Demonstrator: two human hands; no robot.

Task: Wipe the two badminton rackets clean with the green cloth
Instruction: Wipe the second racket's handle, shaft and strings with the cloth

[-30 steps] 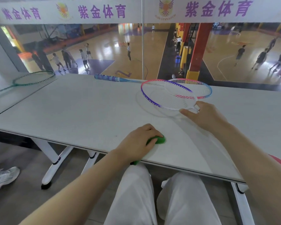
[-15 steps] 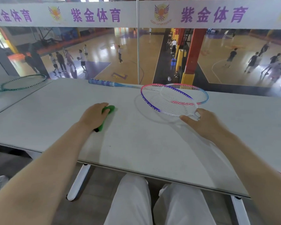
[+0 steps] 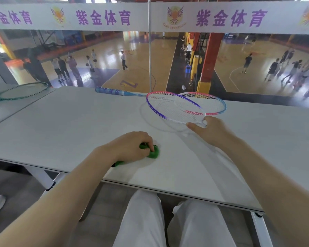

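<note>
left hand (image 3: 132,148) clutches the soft green cloth (image 3: 153,153) on the tabletop (image 3: 61,125); right hand (image 3: 210,130) grasps the light purple-framed racket (image 3: 171,108) at its throat, best there, strings fragile.

— Where's the cloth (image 3: 152,152)?

— On the table (image 3: 64,125), under the left hand (image 3: 132,147), near the front edge. The right hand (image 3: 210,130) is at its two o'clock, at the rackets' (image 3: 175,107) near rim.

— And the rackets?

— Heads overlapping, at the far edge. A third racket (image 3: 23,90) lies on the next table, ten o'clock.

White table (image 3: 64,122): 2 rackets (image 3: 177,107), cloth (image 3: 154,153).
</note>
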